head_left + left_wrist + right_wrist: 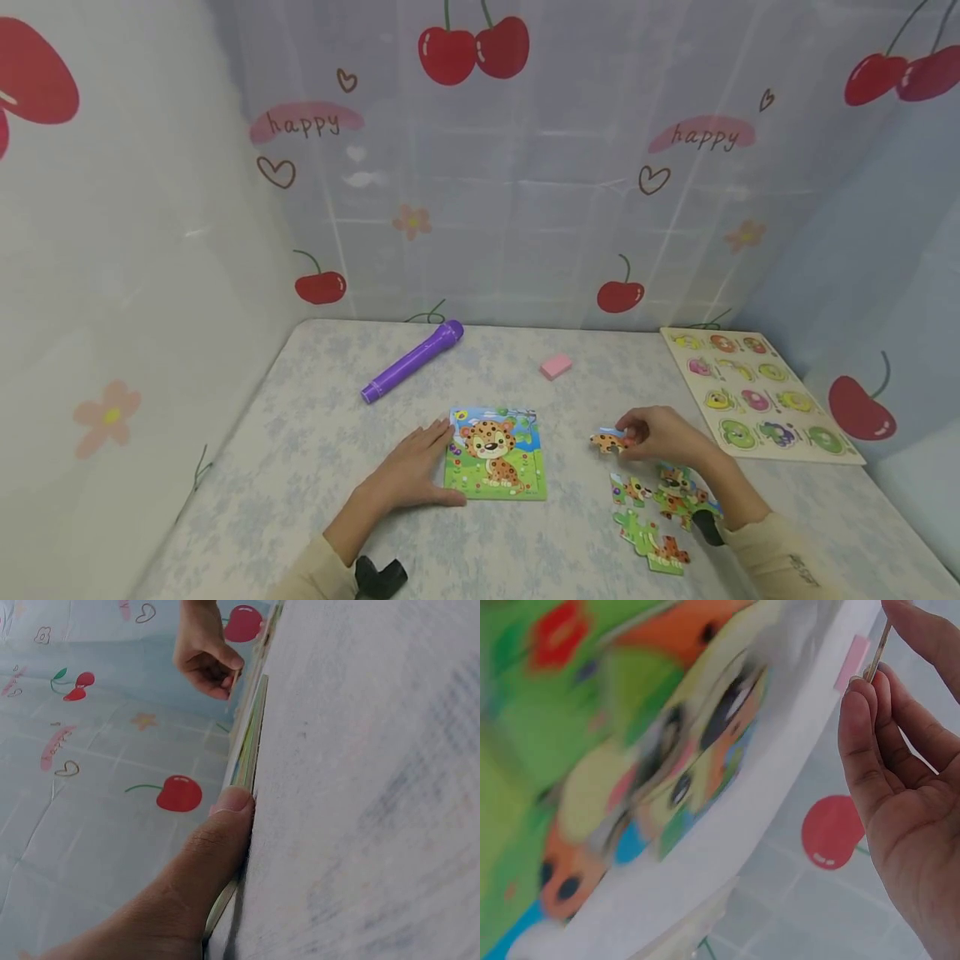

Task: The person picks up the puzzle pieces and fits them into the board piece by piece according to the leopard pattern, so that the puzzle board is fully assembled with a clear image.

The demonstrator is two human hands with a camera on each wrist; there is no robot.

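A square puzzle board point(498, 479) with a spotted leopard cub picture lies on the table. My left hand point(411, 468) rests along its left side, fingers extended and thumb at the lower left corner; in the left wrist view the thumb point(196, 874) touches the board's edge. To the right of the board, my right hand point(663, 433) pinches a puzzle piece point(604, 442) with orange spotted fur and some blue. The right wrist view shows this piece point(880, 651) edge-on between thumb and fingertips. Below that hand lie several loose puzzle pieces point(636, 532), partly overlapping and partly hidden by the right forearm.
Behind the board lies a purple toy microphone point(411, 364). A small pink block point(556, 367) sits toward the back, right of the microphone. At the far right is a cream board point(708, 408) with rows of fruit pictures. Cherry-printed curtains point(480, 208) enclose the table.
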